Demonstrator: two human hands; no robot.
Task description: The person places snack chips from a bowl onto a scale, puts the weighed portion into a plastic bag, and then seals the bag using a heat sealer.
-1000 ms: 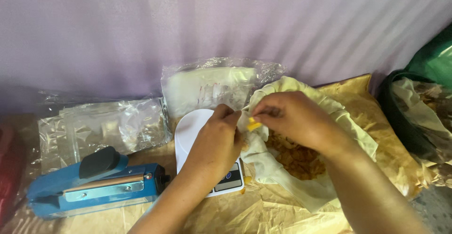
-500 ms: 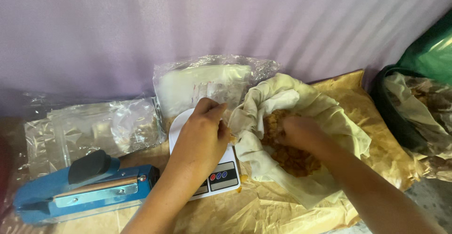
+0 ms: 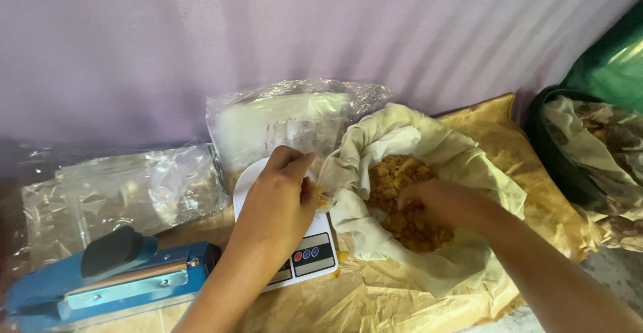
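My left hand (image 3: 278, 202) rests over a white kitchen scale (image 3: 301, 256), its fingers pinched on the edge of a small clear bag that is mostly hidden beneath it. My right hand (image 3: 439, 202) reaches into a pale cloth-lined sack (image 3: 429, 145) and is buried among golden-brown fried chips (image 3: 395, 172). Whether it holds chips is hidden. The scale's buttons show below my left wrist.
A blue heat sealer (image 3: 107, 276) lies at the lower left. A stack of clear plastic bags (image 3: 120, 189) lies behind it, and a bigger clear bag (image 3: 288, 122) leans on the purple wall. A dark green sack (image 3: 596, 145) stands at the right. Yellow-brown paper (image 3: 529, 165) covers the surface.
My right hand left the small bag at the scale and dropped into the sack of chips. My left hand stayed on the bag over the scale.
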